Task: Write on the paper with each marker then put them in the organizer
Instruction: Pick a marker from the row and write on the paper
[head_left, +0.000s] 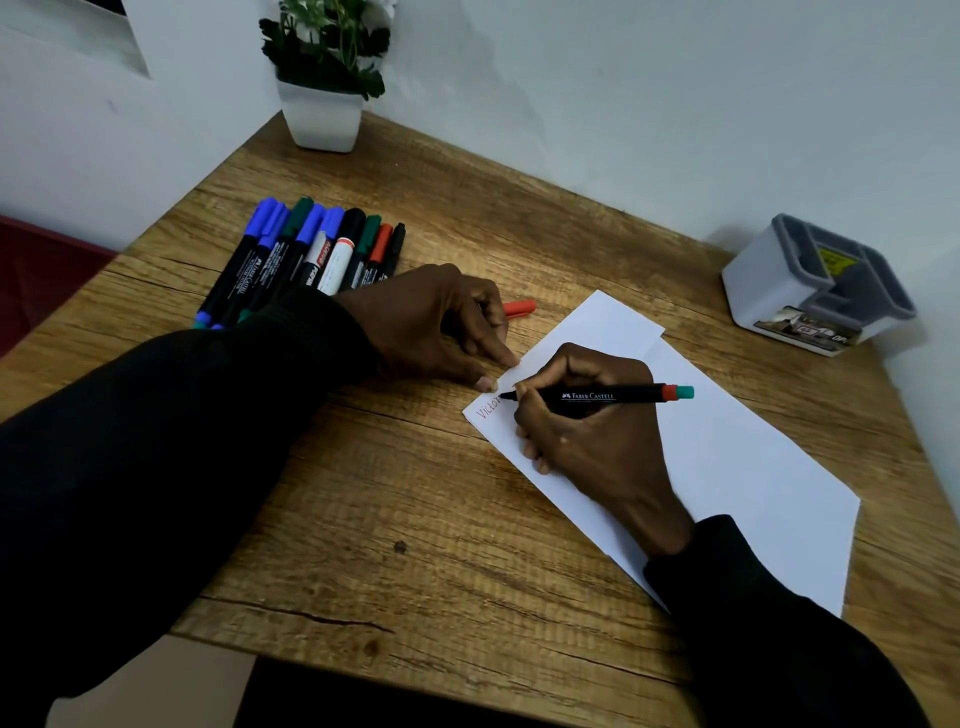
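Right hand (587, 436) pinches black marker (597, 397), tip on white paper (737, 467) mid-table w/ red letters. Left hand (431, 322), fingers together, pins paper's corner. Red cap (519, 308) beside it; other markers (306, 254) far-left, organizer (769, 280) far-right.

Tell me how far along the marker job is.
Done: nothing is in the organizer yet as far as its visible compartments show. In hand: the right hand writes red letters on the paper with the first marker; the left hand steadies the paper, the red cap beside it. Left: nine capped markers still wait in a row.
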